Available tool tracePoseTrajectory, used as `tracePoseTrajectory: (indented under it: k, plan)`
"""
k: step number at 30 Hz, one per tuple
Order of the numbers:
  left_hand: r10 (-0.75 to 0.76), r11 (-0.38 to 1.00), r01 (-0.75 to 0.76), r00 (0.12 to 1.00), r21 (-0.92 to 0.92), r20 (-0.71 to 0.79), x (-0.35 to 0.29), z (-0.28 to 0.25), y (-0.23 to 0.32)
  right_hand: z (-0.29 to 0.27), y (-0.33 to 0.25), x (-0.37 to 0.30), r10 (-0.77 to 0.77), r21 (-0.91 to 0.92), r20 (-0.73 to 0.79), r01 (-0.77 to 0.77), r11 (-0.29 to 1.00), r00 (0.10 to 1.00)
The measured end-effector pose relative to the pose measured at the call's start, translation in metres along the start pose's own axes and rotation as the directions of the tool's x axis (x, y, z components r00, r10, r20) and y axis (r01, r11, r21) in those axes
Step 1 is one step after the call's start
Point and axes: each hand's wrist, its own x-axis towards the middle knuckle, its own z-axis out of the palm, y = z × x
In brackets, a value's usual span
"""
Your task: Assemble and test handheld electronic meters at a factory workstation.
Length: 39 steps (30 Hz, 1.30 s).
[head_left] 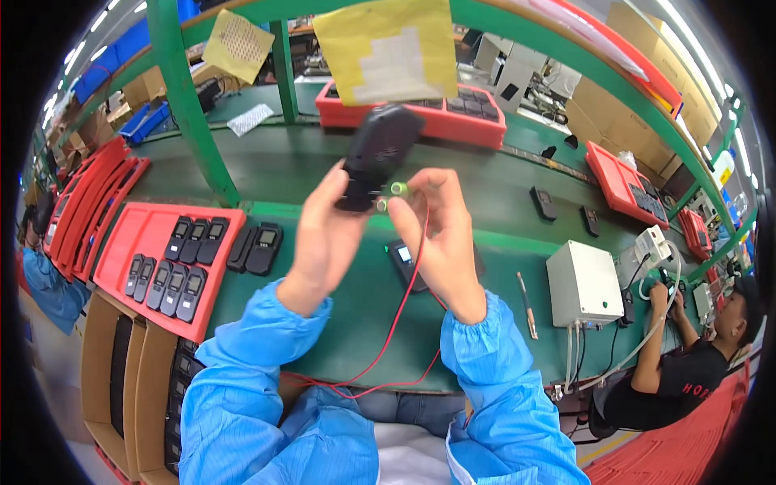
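Note:
A black handheld device (386, 145), slightly smeared by motion, is tilted up in my left hand (323, 234), which grips it by its lower end. My right hand (440, 234) pinches small green-ringed, plug-like ends (398, 188) close against the device's lower edge; whether they touch it I cannot tell. A thin red wire (398, 323) runs from that hand down toward my lap. Beneath my right hand, partly hidden, another dark device (402, 257) with a small lit screen and a green light lies on the green bench (339, 347).
To the left, a red tray (121, 234) holds several black devices, with more devices (263, 249) beside it. Open cardboard boxes (97, 388) stand below. On the right are a pen-like tool (526, 305), a white control box (584, 283) and a seated co-worker (687, 364). Green shelf posts (190, 105) rise ahead.

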Motion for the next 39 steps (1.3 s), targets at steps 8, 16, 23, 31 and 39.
tracePoseTrajectory:
  k: [8, 16, 23, 31, 39]
  plan:
    - [0.164, 0.946, -0.218, 0.961, 0.242, 0.222, -0.009, 0.021, -0.031, -0.001, 0.002, -0.006, -0.243, -0.459, 0.074, 0.249, 0.853, 0.967]
    - [0.099, 0.97, -0.144, 0.969, 0.195, 0.225, -0.007, 0.014, -0.04, -0.004, 0.024, 0.004, -0.27, -0.45, 0.027, 0.252, 0.857, 0.963]
    - [0.044, 0.983, -0.098, 0.946, 0.154, 0.322, -0.013, 0.008, -0.058, -0.007, 0.013, 0.004, -0.131, -0.321, -0.105, 0.091, 0.943, 0.986]
    - [0.104, 0.942, -0.206, 0.93, 0.265, 0.353, -0.017, 0.015, -0.06, -0.004, 0.015, -0.004, -0.179, -0.209, -0.114, 0.152, 0.966, 0.977]
    - [0.343, 0.381, -0.69, 0.724, 0.615, 0.599, -0.004, 0.013, -0.038, 0.001, 0.003, 0.004, -0.187, 0.043, -0.213, 0.2, 0.979, 0.959]
